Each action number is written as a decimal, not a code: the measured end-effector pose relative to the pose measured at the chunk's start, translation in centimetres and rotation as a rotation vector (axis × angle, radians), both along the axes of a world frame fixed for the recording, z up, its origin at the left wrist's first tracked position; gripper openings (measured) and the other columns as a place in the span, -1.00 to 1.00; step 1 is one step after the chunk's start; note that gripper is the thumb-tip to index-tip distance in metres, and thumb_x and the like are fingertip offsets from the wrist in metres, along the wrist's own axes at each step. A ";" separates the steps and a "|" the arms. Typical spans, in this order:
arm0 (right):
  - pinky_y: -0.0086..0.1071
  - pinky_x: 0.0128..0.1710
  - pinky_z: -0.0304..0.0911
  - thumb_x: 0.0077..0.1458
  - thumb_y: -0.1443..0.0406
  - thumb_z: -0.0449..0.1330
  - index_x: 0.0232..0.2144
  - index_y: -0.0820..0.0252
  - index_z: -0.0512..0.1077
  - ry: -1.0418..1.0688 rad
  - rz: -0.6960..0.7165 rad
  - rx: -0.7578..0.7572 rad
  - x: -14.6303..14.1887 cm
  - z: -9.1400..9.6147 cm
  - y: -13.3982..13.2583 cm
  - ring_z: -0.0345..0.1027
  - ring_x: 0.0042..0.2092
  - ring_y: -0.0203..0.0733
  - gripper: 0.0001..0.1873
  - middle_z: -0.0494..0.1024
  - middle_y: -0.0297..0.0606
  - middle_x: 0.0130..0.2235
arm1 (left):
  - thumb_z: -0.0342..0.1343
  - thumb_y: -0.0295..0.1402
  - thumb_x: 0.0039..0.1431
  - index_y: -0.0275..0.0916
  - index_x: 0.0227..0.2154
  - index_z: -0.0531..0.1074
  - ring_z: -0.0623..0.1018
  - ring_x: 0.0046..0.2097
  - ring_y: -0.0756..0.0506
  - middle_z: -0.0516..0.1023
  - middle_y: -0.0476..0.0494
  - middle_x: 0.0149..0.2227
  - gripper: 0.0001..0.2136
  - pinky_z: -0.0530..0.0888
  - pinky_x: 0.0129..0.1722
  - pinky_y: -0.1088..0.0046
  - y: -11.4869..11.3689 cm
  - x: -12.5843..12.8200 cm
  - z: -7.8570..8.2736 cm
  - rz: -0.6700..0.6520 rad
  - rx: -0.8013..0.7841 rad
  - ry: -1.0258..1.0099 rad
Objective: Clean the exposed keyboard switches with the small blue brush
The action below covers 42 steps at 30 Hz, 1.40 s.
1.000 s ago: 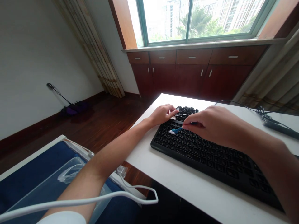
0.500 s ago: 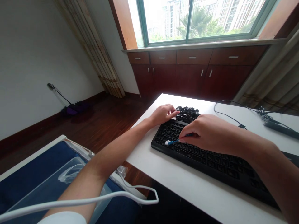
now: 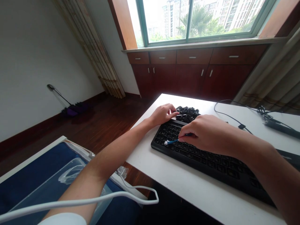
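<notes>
A black keyboard (image 3: 194, 156) with its keycaps off lies at a slant along the white table. My right hand (image 3: 199, 132) is closed around a slim blue brush (image 3: 172, 142). Its white bristle tip touches the bare key sockets near the keyboard's left end. Part of the handle is hidden in my fingers. At the keyboard's far left corner, my left hand (image 3: 162, 115) rests with thumb and fingers apart. Its fingertips are beside a heap of loose black keycaps (image 3: 187, 114) behind the keyboard. My right hand and forearm cover much of the keyboard's back and right side.
A black cable (image 3: 231, 116) trails across the white table (image 3: 150, 156) to a dark device (image 3: 281, 128) at the right. Lower left, a white cord (image 3: 117, 196) crosses above a dark blue zipped case (image 3: 44, 159). A purple mop (image 3: 75, 108) lies by the wall.
The brush tip has shifted very slightly left on the keyboard, its bristles now more splayed. My left hand stays at the same corner.
</notes>
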State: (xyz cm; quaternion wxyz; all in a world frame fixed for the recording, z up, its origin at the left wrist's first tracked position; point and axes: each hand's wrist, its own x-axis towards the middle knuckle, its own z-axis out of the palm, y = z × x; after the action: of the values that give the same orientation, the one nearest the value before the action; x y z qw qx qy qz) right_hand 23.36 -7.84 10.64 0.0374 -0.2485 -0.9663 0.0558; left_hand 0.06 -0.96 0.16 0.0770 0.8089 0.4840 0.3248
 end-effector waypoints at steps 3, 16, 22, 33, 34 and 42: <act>-0.39 -0.45 0.08 0.23 0.20 0.11 -0.28 -0.13 0.62 0.006 0.005 0.026 0.0 -0.1 -0.1 0.43 -0.45 -0.25 -0.75 0.62 -0.40 -0.46 | 0.12 -0.15 0.24 -0.25 -0.25 0.47 0.48 -0.33 -0.02 0.54 -0.11 -0.25 -0.76 0.42 -0.31 0.42 0.0 0.0 -0.1 -0.004 -0.001 -0.011; -0.34 -0.46 0.05 0.24 0.19 0.09 -0.32 -0.08 0.62 0.016 -0.004 0.055 -0.1 -0.3 -0.1 0.42 -0.45 -0.22 -0.73 0.60 -0.41 -0.48 | 0.11 -0.23 0.25 -0.24 -0.23 0.47 0.48 -0.32 0.01 0.52 -0.10 -0.21 -0.82 0.45 -0.29 0.45 -0.1 0.1 -0.1 -0.006 0.034 -0.007; -0.34 -0.46 0.03 0.24 0.18 0.08 -0.31 -0.08 0.61 0.019 -0.005 0.060 0.0 -0.4 0.0 0.41 -0.45 -0.21 -0.72 0.61 -0.41 -0.47 | 0.11 -0.26 0.25 -0.24 -0.21 0.47 0.49 -0.28 0.00 0.50 -0.11 -0.20 -0.83 0.47 -0.24 0.43 -0.1 0.1 -0.1 -0.002 0.058 0.018; -0.38 -0.50 -0.06 0.21 0.19 0.11 -0.40 -0.05 0.60 0.009 -0.029 0.078 -0.1 -0.8 -0.1 0.34 -0.51 -0.25 -0.74 0.57 -0.38 -0.52 | 0.09 -0.34 0.25 -0.24 -0.13 0.46 0.53 -0.28 0.01 0.53 -0.13 -0.13 -0.82 0.47 -0.22 0.43 0.0 0.1 -0.3 -0.013 0.062 0.014; -0.38 -0.49 -0.06 0.21 0.19 0.12 -0.41 -0.04 0.60 0.010 -0.028 0.077 -0.1 -0.8 0.0 0.34 -0.51 -0.25 -0.74 0.57 -0.39 -0.53 | 0.09 -0.35 0.25 -0.24 -0.13 0.46 0.53 -0.28 0.01 0.53 -0.13 -0.13 -0.82 0.47 -0.21 0.43 0.0 0.1 -0.3 -0.015 0.067 0.012; -0.37 -0.51 -0.05 0.20 0.19 0.12 -0.38 -0.08 0.60 0.019 -0.031 0.051 -0.1 -1.0 -0.1 0.35 -0.50 -0.26 -0.75 0.57 -0.42 -0.52 | 0.08 -0.38 0.26 -0.24 -0.11 0.47 0.55 -0.24 -0.01 0.56 -0.12 -0.12 -0.82 0.48 -0.19 0.43 0.1 0.1 -0.4 -0.020 0.064 0.002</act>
State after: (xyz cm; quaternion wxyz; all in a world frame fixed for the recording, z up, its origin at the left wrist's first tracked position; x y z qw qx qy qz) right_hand 23.31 -7.96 9.68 0.0536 -0.2621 -0.9630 0.0329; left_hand 0.14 -0.83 -0.22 0.0538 0.8161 0.4653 0.3385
